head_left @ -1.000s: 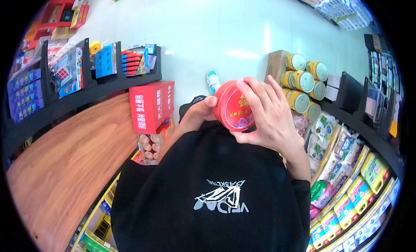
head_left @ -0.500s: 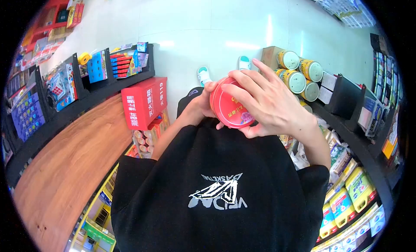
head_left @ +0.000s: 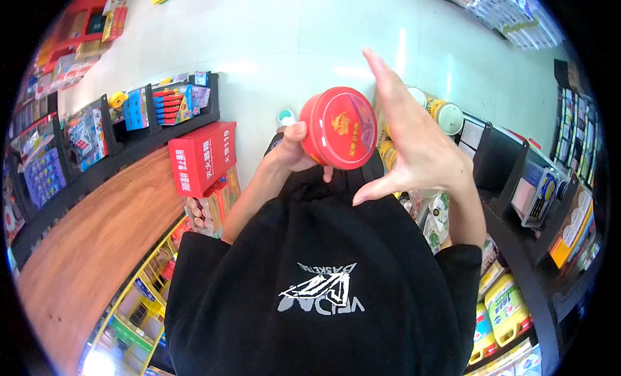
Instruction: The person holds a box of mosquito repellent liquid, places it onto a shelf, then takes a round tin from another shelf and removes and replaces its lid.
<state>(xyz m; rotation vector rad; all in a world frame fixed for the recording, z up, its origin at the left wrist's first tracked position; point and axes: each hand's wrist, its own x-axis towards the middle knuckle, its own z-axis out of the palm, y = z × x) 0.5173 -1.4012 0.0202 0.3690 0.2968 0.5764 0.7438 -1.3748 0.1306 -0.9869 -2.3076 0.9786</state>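
Note:
A round red tin (head_left: 341, 129) with gold lettering on its lid is held in front of my chest. The lid faces right and up toward me. My left hand (head_left: 294, 150) grips it from the left, with the thumb on its side and a fingertip showing below; the other fingers are hidden behind the tin. To the right of the lid, my right hand (head_left: 417, 143) is spread wide, thumb apart from the fingers. It holds nothing and is apart from the tin.
A red fire-equipment box (head_left: 206, 157) stands on the left beside a wooden counter (head_left: 110, 247). Black shelving (head_left: 162, 127) with toys runs along the left. On the right are stacked yellow cans (head_left: 446, 117), black racks (head_left: 491, 162) and yellow jugs (head_left: 508, 308).
My right hand has let go of the lid and moved right, its fingers spreading. The tin, still in my left hand, has tilted, and its lid has turned.

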